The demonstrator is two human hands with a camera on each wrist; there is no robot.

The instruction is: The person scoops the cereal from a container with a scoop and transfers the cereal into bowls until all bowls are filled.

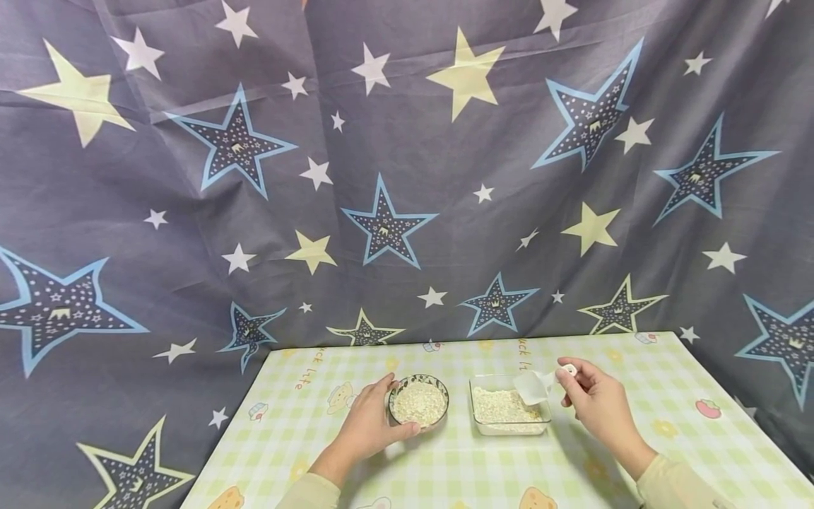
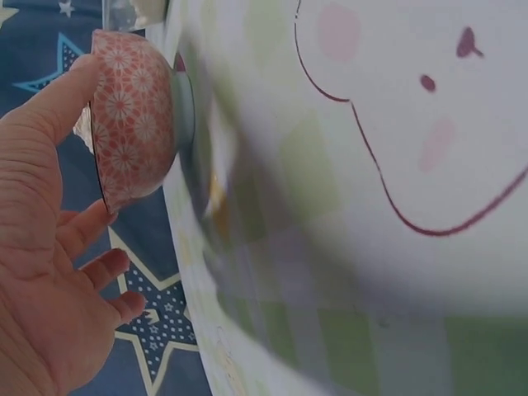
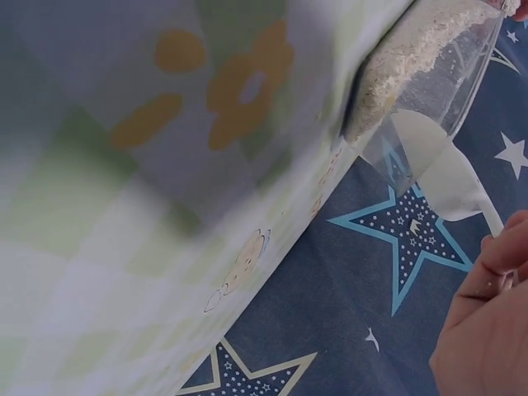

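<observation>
A small bowl (image 2: 136, 120), red-patterned outside, stands on the table filled with pale flakes that look like oats (image 1: 418, 404). My left hand (image 1: 369, 425) holds it from the left side, thumb at the near rim and fingers at the far rim. To its right is a clear glass rectangular container (image 1: 511, 428), partly filled with similar flakes (image 3: 404, 66). My right hand (image 1: 596, 403) pinches the handle of a white scoop (image 1: 533, 388) between thumb and fingers. The scoop's head is tilted at the container's right side, its lower end within the walls. Whether it carries flakes is hard to tell.
A green-and-white checked cloth (image 1: 458, 475) with cartoon prints covers the table. Behind the table's far edge hangs a dark grey-blue curtain (image 1: 407, 148) with stars. The bowl and the glass container stand a short gap apart.
</observation>
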